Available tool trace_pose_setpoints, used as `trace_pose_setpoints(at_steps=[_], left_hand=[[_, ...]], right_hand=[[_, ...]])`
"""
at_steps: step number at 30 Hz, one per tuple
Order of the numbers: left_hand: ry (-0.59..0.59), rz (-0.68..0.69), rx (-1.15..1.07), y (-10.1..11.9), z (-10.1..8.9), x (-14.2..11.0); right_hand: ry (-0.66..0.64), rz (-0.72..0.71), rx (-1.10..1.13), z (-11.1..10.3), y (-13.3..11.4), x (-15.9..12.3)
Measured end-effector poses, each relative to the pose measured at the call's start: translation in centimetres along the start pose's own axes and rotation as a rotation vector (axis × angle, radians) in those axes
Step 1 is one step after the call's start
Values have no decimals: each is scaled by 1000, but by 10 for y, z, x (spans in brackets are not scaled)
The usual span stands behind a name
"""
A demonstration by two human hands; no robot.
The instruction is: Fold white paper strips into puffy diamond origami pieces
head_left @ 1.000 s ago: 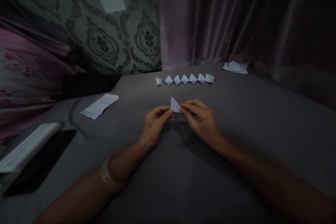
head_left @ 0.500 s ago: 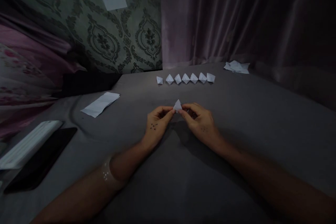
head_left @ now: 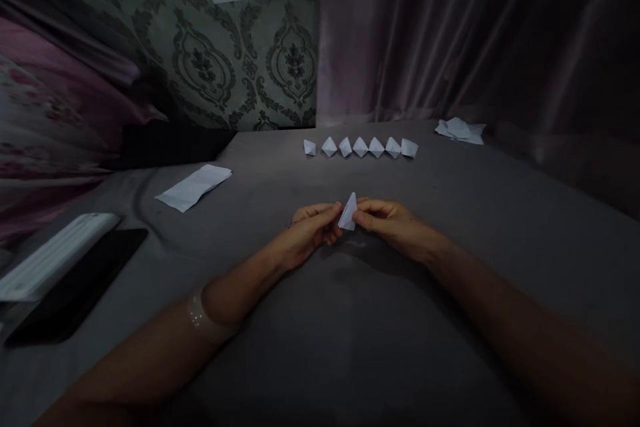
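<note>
A small piece of folded white paper, pointed at the top, stands tilted between my hands above the grey cloth. My right hand pinches its right side between thumb and fingers. At its lower left edge, my left hand is closed, thumb over curled fingers, with the fingertips against the paper. Beyond both hands, several folded white paper pieces form a row; most look pointed at the top.
A flat stack of white paper lies at the left, and crumpled white paper at the far right. A white slab-like object and a black flat object lie near left. Behind are a patterned wall and curtain.
The folded paper has turned from facing me to a slanted, edge-on position, and my hands have shifted slightly right. My left hand has rolled so its thumb side faces up. The view has tilted slightly.
</note>
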State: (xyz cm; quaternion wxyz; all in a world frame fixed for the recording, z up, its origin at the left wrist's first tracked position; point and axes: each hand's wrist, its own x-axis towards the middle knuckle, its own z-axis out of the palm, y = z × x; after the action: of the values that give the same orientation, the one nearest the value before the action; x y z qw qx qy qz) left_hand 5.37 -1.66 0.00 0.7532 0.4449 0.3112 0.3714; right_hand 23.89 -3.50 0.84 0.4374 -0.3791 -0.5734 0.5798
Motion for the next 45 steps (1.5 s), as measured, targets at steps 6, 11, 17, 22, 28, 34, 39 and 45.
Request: trace_pose_setpoints(at_steps=[6, 11, 17, 22, 28, 34, 39, 45], left_hand=[[-124, -59, 40, 4, -2, -3], [-240, -85, 55, 10, -3, -8], [-95, 6, 251, 8, -11, -1], [94, 222, 377, 3, -8, 4], [280, 404, 462, -3, -3, 1], [239, 472, 409, 0, 3, -3], [215, 408, 425, 3, 4, -3], [316, 359, 375, 2, 4, -2]], right_hand=[[-106, 37, -52, -7, 0, -2], [-169, 54, -148, -14, -1, -3], [-133, 132, -264, -17, -8, -3], [119, 77, -262, -3, -5, 1], [364, -133, -226, 12, 7, 3], [390, -248, -257, 13, 13, 2], [369, -247, -315, 16, 12, 1], [223, 73, -2, 25, 10, -1]])
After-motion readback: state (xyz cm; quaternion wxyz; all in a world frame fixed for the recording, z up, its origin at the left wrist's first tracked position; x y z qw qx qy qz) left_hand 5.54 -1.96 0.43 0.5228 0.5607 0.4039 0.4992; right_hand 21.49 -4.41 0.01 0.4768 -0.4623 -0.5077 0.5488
